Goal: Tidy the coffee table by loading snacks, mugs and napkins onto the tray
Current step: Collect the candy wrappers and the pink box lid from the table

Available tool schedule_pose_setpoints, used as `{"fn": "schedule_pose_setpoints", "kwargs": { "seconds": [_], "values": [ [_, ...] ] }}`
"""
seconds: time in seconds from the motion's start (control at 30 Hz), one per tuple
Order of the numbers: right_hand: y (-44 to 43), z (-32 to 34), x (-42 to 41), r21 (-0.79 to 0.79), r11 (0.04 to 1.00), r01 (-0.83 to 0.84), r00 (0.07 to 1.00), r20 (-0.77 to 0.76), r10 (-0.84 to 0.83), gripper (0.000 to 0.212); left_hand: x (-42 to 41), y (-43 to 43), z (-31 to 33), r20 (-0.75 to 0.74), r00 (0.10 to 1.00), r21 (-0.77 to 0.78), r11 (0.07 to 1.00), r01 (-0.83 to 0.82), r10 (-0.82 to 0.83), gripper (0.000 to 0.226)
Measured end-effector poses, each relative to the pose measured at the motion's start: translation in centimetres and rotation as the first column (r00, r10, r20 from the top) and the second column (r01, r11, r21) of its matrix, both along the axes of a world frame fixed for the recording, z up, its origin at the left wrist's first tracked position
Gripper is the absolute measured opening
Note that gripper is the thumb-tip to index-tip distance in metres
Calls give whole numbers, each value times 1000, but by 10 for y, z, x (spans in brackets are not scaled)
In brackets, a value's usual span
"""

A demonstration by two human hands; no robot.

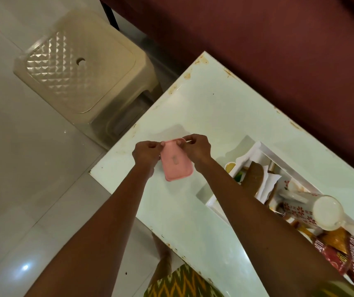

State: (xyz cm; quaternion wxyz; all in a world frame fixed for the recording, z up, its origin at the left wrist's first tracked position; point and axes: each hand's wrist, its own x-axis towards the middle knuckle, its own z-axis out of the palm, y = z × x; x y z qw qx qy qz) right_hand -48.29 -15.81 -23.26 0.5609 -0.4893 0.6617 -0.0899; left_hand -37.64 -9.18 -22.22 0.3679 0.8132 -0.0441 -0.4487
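While held above table [214, 116], pink folded napkin [176, 162] pinched at top corners by left hand [147, 153] and right hand [197, 150]; forearms extended, hanging below fingertips; tray [266, 148] rightward.

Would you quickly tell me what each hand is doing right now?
Left hand: closed, pinching one top corner of the pink cloth.
Right hand: closed, pinching the other top corner of the same cloth.

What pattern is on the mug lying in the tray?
Red flowers on white, on the mug in the tray; head view.
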Motion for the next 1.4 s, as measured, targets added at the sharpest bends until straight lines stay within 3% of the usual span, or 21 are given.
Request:
{"fn": "schedule_pose_setpoints", "kwargs": {
  "seconds": [0.13, 0.33, 0.43, 0.53, 0.63, 0.73, 0.87, 1.03, 1.17, 1.27, 1.4],
  "values": [
    [-3, -4, 6, 111, 988, 111, 994, 7, -113, 12, 5, -3, -6, 15, 1000, 14, 1000, 14, -14, 14],
    [4, -5, 5, 40, 988, 152, 988, 3, -152, 16, 2, 2, -8, 126, 991, -19, 999, 47, -45, 16],
    [15, 0, -5, -7, 996, 89, 996, -27, -90, 36, -2, 13, -5, 159, 980, -35, 991, 130, -123, 27],
    [32, 6, -24, 31, 999, 34, 999, -29, -33, 54, -12, 32, -4, 114, 965, 60, 971, 232, -238, 41],
    [54, 7, -42, 57, 998, 13, 999, -42, -11, 43, -29, 58, -3, -7, 976, 98, 971, 218, -218, 37],
    [63, 5, -46, 58, 995, 76, 994, -79, -71, 26, -43, 67, -1, -104, 993, 79, 994, 71, -62, 23],
    [59, 0, -43, 55, 990, 131, 982, -145, -122, 18, -46, 61, -3, -108, 993, 85, 996, -37, 46, 18],
    [57, 4, -39, 54, 988, 143, 974, -183, -131, 20, -45, 59, -2, -106, 994, 95, 995, -30, 40, 18],
    [61, 22, -51, 115, 979, 170, 985, -61, -164, 19, -46, 62, 16, -115, 993, 49, 998, 34, -28, 17],
    [67, 47, -66, 72, 969, 235, 972, -9, -235, 21, -48, 61, 40, -98, 989, -11, 994, 111, -111, 18],
    [80, 92, -98, 106, 917, 384, 905, 156, -397, 20, -67, 64, 83, -80, 971, -100, 971, 217, -225, 19]
  ]
}}
